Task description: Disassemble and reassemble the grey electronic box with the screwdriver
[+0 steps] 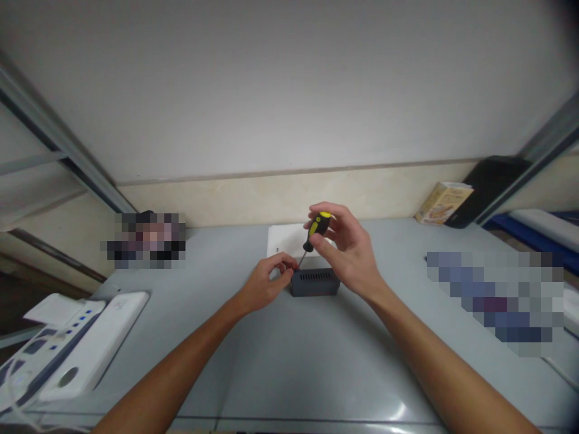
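Note:
My right hand (348,250) is closed around the black and yellow handle of a screwdriver (318,231). The tool slants, its thin shaft pointing down and left to the upper left corner of a small dark grey box (315,286) with a row of vent slots. At that corner the fingertips of my left hand (268,280) are pinched together beside the screwdriver's tip. What lies between those fingertips is too small to make out. Behind the box is a white sheet (286,238) with small dark spots on it, partly covered by my hands.
The grey table (271,367) meets a wall at the back. On the left lie a white power strip (58,343) and a long white device (106,337). A yellow box (443,203) leans by a black panel (488,187) at the back right. Blurred patches hide items on both sides.

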### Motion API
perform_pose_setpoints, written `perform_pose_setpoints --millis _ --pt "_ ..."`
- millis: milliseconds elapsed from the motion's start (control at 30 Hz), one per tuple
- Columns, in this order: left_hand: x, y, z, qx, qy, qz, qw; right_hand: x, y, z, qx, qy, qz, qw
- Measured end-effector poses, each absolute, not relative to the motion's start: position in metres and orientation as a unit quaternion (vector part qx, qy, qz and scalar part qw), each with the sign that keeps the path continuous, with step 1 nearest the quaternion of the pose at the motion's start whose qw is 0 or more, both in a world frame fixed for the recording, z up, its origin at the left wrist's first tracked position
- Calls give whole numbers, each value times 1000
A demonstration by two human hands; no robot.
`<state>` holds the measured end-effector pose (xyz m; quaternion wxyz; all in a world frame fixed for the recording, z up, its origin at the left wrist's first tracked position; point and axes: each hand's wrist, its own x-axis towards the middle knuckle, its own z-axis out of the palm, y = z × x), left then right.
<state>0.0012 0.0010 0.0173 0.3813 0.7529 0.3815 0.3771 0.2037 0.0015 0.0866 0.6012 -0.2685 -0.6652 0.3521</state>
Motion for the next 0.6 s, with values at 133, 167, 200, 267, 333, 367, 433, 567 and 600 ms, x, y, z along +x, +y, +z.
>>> perform_pose_setpoints --millis 133,167,200,267,333,367,433,567,600 --pt "0 1 16 754 380 378 380 203 3 84 -257 -650 356 620" --pt "0 1 16 753 379 380 380 204 3 84 -254 -647 356 625" --pt "0 1 15 752 379 382 381 204 3 84 -253 -645 354 629" --pt "-1 1 14 750 377 385 384 205 2 85 -255 -640 347 636" --pt "-1 1 14 749 375 384 388 206 2 86 -258 -637 341 641" --pt "-1 1 14 749 373 384 390 207 2 86 -260 -636 338 643" --pt "-2 0 15 748 370 387 392 208 3 86 -263 -632 336 646" --pt "-1 -1 20 752 372 394 377 207 4 84 -256 -634 341 645" --pt "-1 -1 21 752 376 396 369 206 4 84 -258 -634 339 646"
